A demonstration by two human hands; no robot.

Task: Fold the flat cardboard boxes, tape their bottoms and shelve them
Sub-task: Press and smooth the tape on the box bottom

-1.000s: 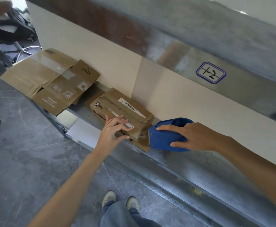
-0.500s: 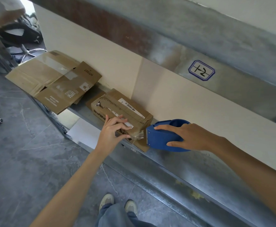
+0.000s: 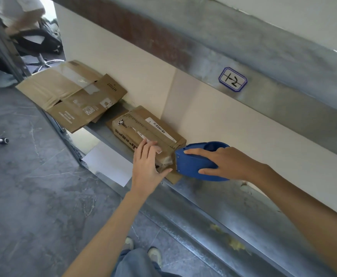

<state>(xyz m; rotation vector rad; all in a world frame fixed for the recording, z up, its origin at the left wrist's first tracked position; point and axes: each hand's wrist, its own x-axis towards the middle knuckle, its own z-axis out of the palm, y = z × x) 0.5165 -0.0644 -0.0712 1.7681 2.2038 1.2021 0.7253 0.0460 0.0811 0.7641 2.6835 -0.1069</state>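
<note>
A small folded cardboard box (image 3: 143, 127) with a barcode label lies on the metal shelf (image 3: 207, 198). My left hand (image 3: 146, 162) presses on its near end, fingers laid fairly straight over the top and thumb against the end face. My right hand (image 3: 223, 162) grips a blue tape dispenser (image 3: 191, 164) whose blade end touches the box's right end, where clear tape shows. Flat cardboard boxes (image 3: 69, 96) lie stacked at the shelf's left end, sticking out over its edge.
An upper metal shelf beam (image 3: 283, 62) with a blue-framed label (image 3: 232, 79) runs overhead. A white sheet (image 3: 107, 166) sits below the shelf. An office chair (image 3: 39, 47) and a person stand at the far left. My feet (image 3: 143, 250) are on grey floor.
My left hand's fingers have flattened and slid toward the box's right end. The dispenser stays at the box's end.
</note>
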